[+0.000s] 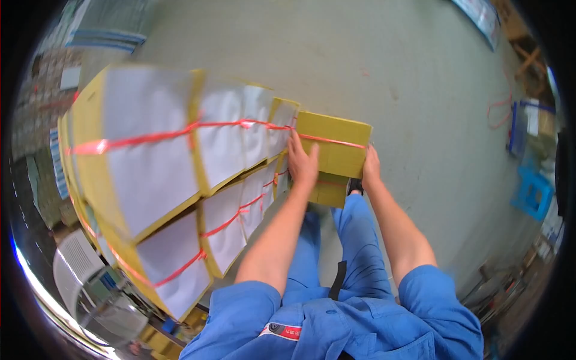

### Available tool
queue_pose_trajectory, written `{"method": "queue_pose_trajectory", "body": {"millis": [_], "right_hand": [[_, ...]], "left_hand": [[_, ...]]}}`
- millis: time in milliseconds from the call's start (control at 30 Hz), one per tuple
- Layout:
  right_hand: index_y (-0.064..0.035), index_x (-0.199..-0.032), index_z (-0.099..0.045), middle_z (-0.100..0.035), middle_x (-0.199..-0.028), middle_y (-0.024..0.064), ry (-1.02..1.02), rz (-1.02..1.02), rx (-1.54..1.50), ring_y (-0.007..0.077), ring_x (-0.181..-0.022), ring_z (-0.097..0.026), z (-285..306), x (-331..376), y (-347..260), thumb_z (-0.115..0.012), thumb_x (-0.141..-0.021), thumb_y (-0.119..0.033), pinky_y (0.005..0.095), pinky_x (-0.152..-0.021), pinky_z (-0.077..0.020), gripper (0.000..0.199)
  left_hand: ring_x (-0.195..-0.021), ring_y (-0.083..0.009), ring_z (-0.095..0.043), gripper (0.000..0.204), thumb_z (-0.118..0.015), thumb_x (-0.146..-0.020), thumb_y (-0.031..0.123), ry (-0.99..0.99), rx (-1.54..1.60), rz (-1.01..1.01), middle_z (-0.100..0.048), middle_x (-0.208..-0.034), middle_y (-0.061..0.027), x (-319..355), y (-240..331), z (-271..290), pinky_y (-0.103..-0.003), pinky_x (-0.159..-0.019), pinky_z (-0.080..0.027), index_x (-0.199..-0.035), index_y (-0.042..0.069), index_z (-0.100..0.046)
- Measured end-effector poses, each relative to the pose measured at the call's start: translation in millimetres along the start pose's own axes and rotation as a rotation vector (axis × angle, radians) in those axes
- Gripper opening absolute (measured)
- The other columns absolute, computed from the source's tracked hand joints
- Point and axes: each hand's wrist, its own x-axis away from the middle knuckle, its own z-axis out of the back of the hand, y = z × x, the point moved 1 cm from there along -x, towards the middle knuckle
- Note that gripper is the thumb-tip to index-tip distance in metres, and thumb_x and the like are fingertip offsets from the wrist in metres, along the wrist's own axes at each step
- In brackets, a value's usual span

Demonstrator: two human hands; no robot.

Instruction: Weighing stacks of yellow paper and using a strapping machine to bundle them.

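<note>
A yellow cardboard box (339,157) tied with red plastic string is between my hands, at the right end of a row of stacked packages. My left hand (303,161) presses on its left side, with the thumb apart and the fingertips at the seam with the neighbouring package. My right hand (371,166) grips its right side, its fingers partly hidden behind the edge. Below it, nearer my legs, is a second yellow box (330,195). To the left, tall stacks of yellow packages faced with white sheets (150,144) are bound with red string (144,139).
Grey floor (432,90) spreads ahead and to the right. A blue plastic stool (532,192) and a blue-edged crate (516,129) stand at the right. A white chair (75,264) is at the lower left. Wrapped sheets (108,27) lie at the upper left.
</note>
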Motion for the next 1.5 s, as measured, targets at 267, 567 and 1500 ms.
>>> {"method": "queue_pose_trajectory", "body": {"millis": [267,567,1500], "right_hand": [[-0.0108,-0.068,-0.047,-0.042,-0.058,0.0049,-0.192,-0.337,0.341,0.0198,-0.048,-0.042,78,122,68,-0.052,-0.082,-0.016,0.0358,-0.043,-0.0331,0.015],[0.0048,-0.120,-0.051,-0.065,-0.098,0.0186,-0.904,-0.501,0.978,0.0326,-0.079,-0.066,-93,330,97,-0.052,-0.096,-0.020,0.0462,-0.074,-0.0577,0.035],[0.0028,-0.110,-0.056,-0.064,-0.088,0.0162,-1.589,-0.525,1.971,0.0308,-0.078,-0.066,-568,905,670,-0.052,-0.094,-0.015,0.0422,-0.068,-0.0546,0.024]], "left_hand": [[-0.131,-0.0454,-0.041,0.077,-0.067,-0.083,0.029,-0.107,0.049,0.384,-0.038,-0.146,-0.0278,257,-119,163,-0.048,-0.108,-0.037,-0.148,0.010,-0.032],[-0.125,-0.0356,-0.052,0.068,-0.064,-0.083,0.038,0.230,0.376,0.798,-0.053,-0.136,-0.0225,416,-285,328,-0.044,-0.102,-0.044,-0.140,0.005,-0.046],[-0.101,-0.0194,-0.064,0.048,-0.061,-0.092,0.034,1.459,1.049,1.302,-0.068,-0.113,-0.0115,808,-593,573,-0.032,-0.088,-0.050,-0.127,0.002,-0.058]]}}
